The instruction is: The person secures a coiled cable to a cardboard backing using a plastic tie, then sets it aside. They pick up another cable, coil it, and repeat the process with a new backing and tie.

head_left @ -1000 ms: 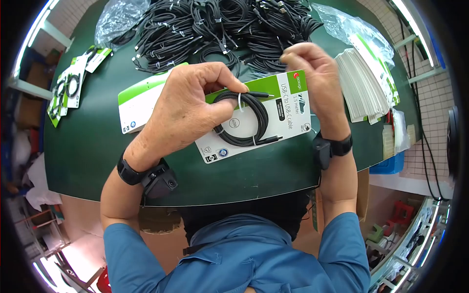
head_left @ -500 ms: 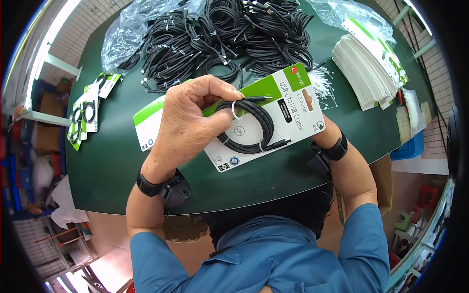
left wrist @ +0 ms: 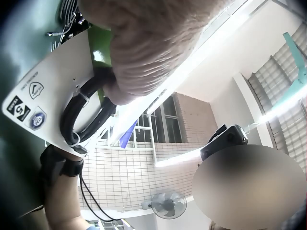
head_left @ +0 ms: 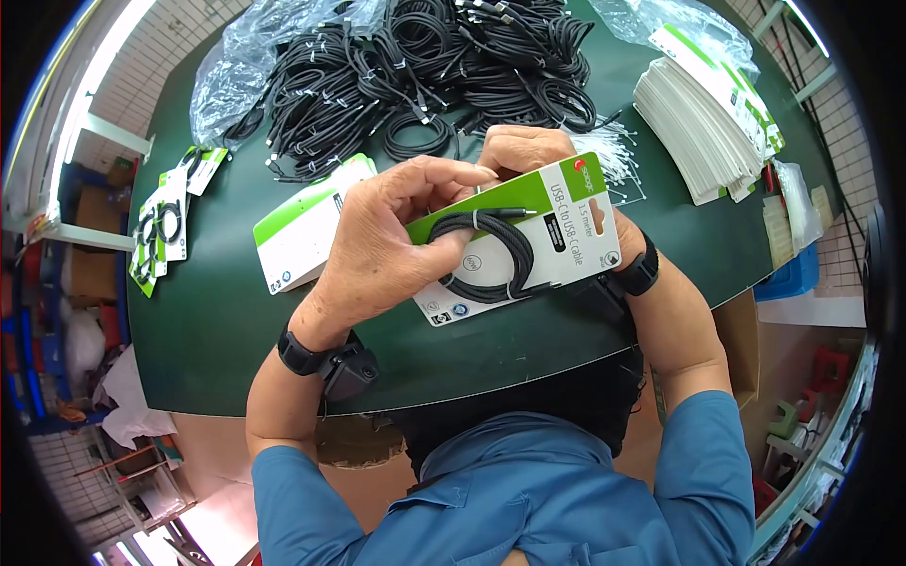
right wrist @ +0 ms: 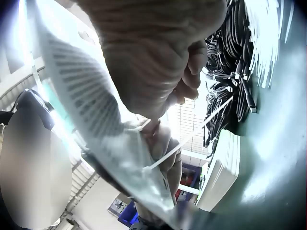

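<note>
Green worktop (head_left: 208, 330) lies beneath the USB-C cable card (head_left: 555, 259), raised above its middle. The left hand (head_left: 385, 236) pinches card and black coiled cable (head_left: 519, 253), probably to keep the coil steady; the right hand (head_left: 524, 149) is behind the card's far edge, its grip hidden. White ties (head_left: 618, 156) and stacked cards (head_left: 694, 132) sit toward two o'clock, the cable heap (head_left: 330, 104) at eleven, apparently for easy reach. Tiled wall (left wrist: 124, 177) beyond.

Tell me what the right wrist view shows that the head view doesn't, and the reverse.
Only the right wrist view shows the card's back, with a white tie end sticking out from it. Only the head view shows the card's printed front, with the coiled cable face-on. Both share the left hand, right hand, black cable pile, loose ties and a card stack.
</note>
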